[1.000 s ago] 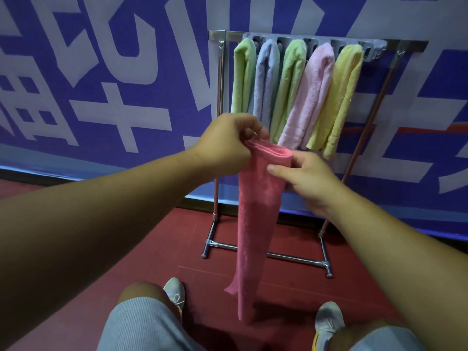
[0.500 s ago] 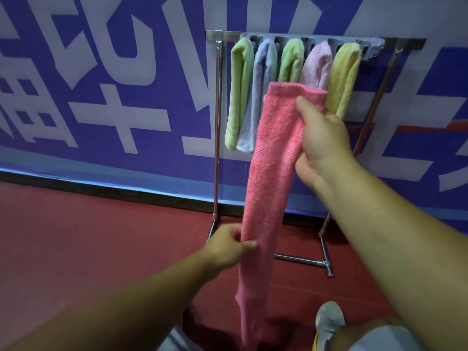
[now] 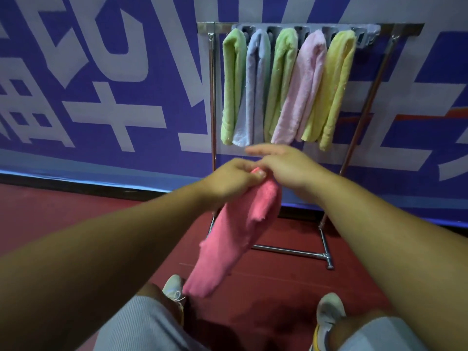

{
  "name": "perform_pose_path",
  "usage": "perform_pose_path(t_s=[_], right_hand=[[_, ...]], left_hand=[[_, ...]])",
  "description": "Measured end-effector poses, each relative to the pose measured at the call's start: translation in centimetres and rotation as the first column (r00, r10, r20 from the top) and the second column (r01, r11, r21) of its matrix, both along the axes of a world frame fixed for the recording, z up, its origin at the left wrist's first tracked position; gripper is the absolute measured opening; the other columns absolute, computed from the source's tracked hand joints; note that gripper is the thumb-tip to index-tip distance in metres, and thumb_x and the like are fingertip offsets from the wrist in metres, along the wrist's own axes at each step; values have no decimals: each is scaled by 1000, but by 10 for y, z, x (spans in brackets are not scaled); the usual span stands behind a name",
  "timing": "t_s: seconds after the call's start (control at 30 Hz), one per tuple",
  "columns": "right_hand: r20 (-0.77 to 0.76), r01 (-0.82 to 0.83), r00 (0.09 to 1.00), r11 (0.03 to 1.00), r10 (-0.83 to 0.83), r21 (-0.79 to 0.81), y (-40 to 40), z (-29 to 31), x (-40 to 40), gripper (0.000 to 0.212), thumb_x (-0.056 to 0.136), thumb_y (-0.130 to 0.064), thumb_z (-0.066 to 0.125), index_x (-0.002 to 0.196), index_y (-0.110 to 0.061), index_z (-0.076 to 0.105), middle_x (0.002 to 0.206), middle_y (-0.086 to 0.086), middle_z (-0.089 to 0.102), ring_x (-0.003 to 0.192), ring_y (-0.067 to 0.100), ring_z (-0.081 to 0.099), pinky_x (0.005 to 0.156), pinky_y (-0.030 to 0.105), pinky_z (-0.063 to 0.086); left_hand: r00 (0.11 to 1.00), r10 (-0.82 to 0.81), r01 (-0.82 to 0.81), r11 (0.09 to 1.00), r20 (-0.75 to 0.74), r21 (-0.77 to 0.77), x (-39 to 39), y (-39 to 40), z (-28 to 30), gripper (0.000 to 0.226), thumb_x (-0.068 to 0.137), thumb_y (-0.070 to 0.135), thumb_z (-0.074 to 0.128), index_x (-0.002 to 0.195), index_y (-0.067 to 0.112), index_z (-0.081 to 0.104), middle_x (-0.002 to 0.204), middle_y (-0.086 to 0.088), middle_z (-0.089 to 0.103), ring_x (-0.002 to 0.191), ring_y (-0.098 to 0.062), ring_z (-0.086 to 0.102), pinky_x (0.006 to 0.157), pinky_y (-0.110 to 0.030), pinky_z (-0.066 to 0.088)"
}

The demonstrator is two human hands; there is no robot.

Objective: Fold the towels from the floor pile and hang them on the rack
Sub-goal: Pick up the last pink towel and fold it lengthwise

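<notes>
A bright pink towel [image 3: 235, 239] hangs doubled over in front of me, slanting down to the left. My left hand [image 3: 233, 182] grips its top end, fingers curled round the cloth. Just to the right, my right hand [image 3: 286, 165] is blurred, its fingers straight and pointing left above the towel's top; whether it touches the cloth I cannot tell. Behind the hands stands the metal rack [image 3: 402, 29] with several folded towels draped over its top: green [image 3: 234, 84], pale blue [image 3: 255, 84], green, light pink [image 3: 304, 89] and yellow [image 3: 334, 89]. The floor pile is out of view.
The rack stands against a blue wall banner with white characters [image 3: 114, 97]. Its base bar [image 3: 286, 250] lies on the red floor close ahead. My knees in grey shorts and my two shoes [image 3: 173, 287] [image 3: 329, 312] are below the towel.
The towel was stretched tall, my right hand holding its top and my left its middle. Now the lower part is brought up, my left hand grips the top, and my right has let go.
</notes>
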State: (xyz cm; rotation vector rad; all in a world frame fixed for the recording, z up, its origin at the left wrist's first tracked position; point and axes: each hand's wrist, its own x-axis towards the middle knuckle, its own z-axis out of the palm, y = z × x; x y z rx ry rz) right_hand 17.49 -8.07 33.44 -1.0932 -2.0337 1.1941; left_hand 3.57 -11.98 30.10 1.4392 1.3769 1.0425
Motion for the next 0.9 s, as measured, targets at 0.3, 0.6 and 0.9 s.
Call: perform_pose_path(t_s=[0.3,0.6,0.9], right_hand=[[114,91,987,974,-116,207,7,30,26,52,99,-57,36,92,-25,76,75,-12,66,74,1,58,70,22,44],[-357,194,917,981,-179,6,54,75,74,42,98,-35,56,88,4,69,76,13,60,70,20,54,68,32,43],[-282,369,902,923,-328,107,131,115,159,38,97,-45,56,78,-17,73,64,-12,67,64,4,61,65,22,46]], left_hand=[[964,-102,113,993,-247,33,7,9,79,20,92,17,69,94,-2,73,93,-22,75,85,-32,73,82,-44,60],[976,-183,192,979,-117,63,28,48,94,16,101,13,54,96,4,67,84,-6,65,76,-12,60,71,-25,52],[981,-108,127,985,-162,114,95,136,140,27,102,31,52,91,8,62,74,-10,43,62,-19,39,62,-31,38]])
